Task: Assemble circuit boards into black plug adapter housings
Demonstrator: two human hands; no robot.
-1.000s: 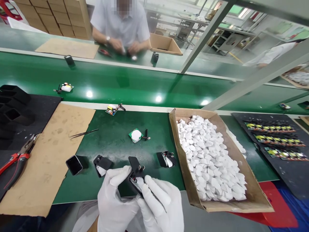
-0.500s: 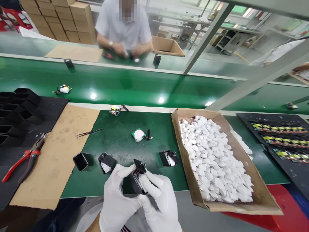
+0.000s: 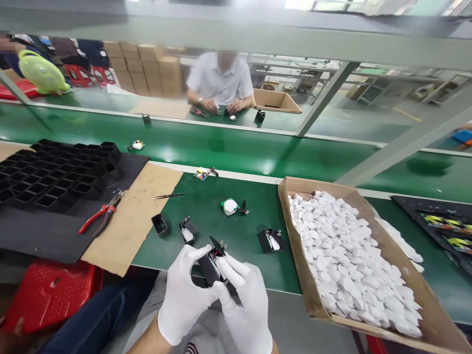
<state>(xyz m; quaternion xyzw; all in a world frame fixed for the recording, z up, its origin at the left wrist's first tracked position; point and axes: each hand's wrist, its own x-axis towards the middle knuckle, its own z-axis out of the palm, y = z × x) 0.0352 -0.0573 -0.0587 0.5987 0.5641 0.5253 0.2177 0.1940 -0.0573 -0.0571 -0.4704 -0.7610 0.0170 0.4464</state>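
My left hand [image 3: 188,290], in a white glove, grips the left side of a black adapter case [image 3: 209,270] at the table's near edge. My right hand [image 3: 243,295], gloved too, has its fingers on the case's other side. From the top of this case a black plug plate with metal prongs [image 3: 218,246] stands tilted, with wires beneath it. Beyond the hands lie a partly filled case [image 3: 188,231], a hollow black case [image 3: 160,225] and another filled case [image 3: 272,241] on the right. A circuit board with a white pad [image 3: 230,206] rests farther off.
A cardboard box of white pads [image 3: 354,260] takes up the right. Pliers [image 3: 103,216], tweezers [image 3: 169,195] and many black cases [image 3: 55,172] lie at left. A green belt [image 3: 228,147] runs behind; across it a co-worker [image 3: 221,83] sits handling small parts.
The camera view has shifted up and left, so more of the black cases and a red stool show. Both hands keep their hold on the adapter case; the plug's prongs now show more clearly.
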